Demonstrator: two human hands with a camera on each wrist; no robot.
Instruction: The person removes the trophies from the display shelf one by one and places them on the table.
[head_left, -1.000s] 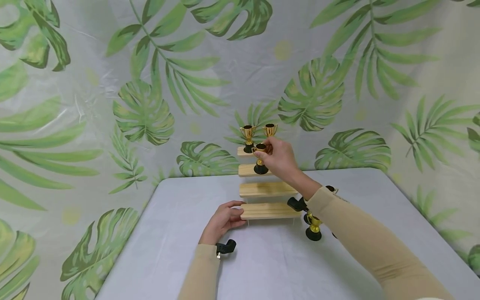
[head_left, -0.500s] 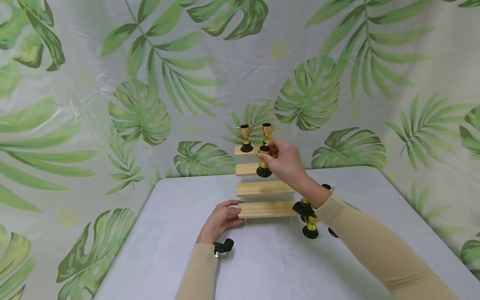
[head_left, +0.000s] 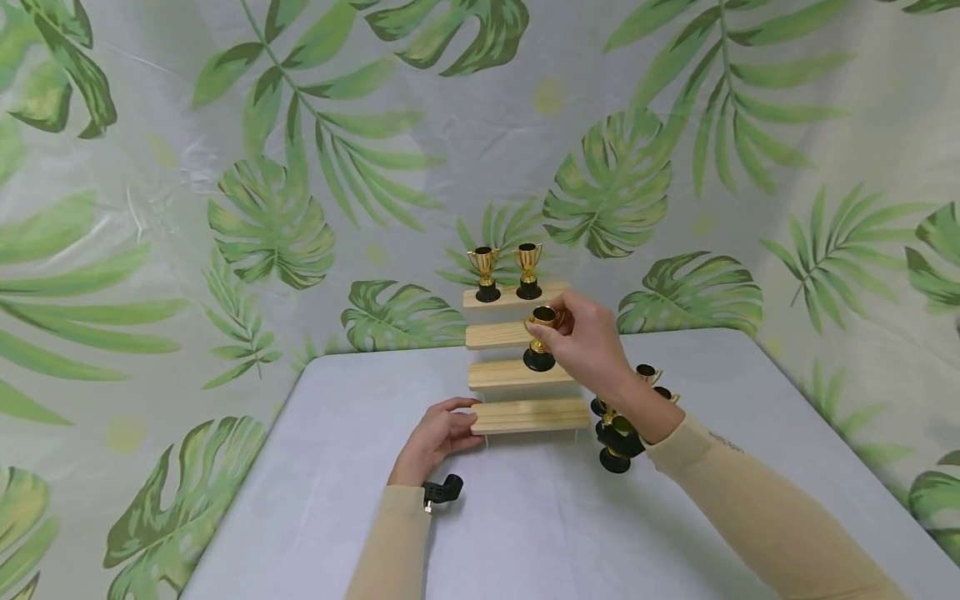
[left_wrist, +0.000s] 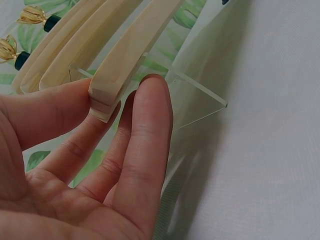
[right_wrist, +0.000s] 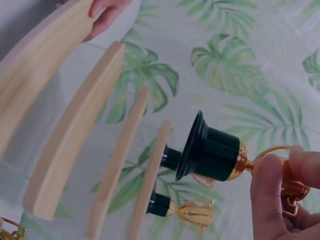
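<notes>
A small gold trophy (head_left: pixel 538 360) with a black base is held upright by my right hand (head_left: pixel 588 346), whose thumb and fingers pinch its cup. In the head view it overlaps the second and third boards of a four-step wooden stand, and the right wrist view shows its base (right_wrist: pixel 212 152) off the boards. My left hand (head_left: pixel 438 437) grips the left end of the lowest board (head_left: pixel 532 417). In the left wrist view, its thumb lies on one face of that board (left_wrist: pixel 127 62) and its fingers on the other. Two similar trophies, a left one (head_left: pixel 487 273) and a right one (head_left: pixel 528 271), stand on the top board.
Several more trophies (head_left: pixel 615 461) stand on the white-covered table (head_left: pixel 510 533) right of the stand, partly hidden by my right wrist. Clear supports (left_wrist: pixel 200 87) carry the boards. Behind the table hangs a leaf-print sheet (head_left: pixel 420 167).
My right hand and its trophy have moved right and lower, away from the second board, uncovering the right trophy on top. My left hand stays on the lowest board. The head view has shifted slightly.
</notes>
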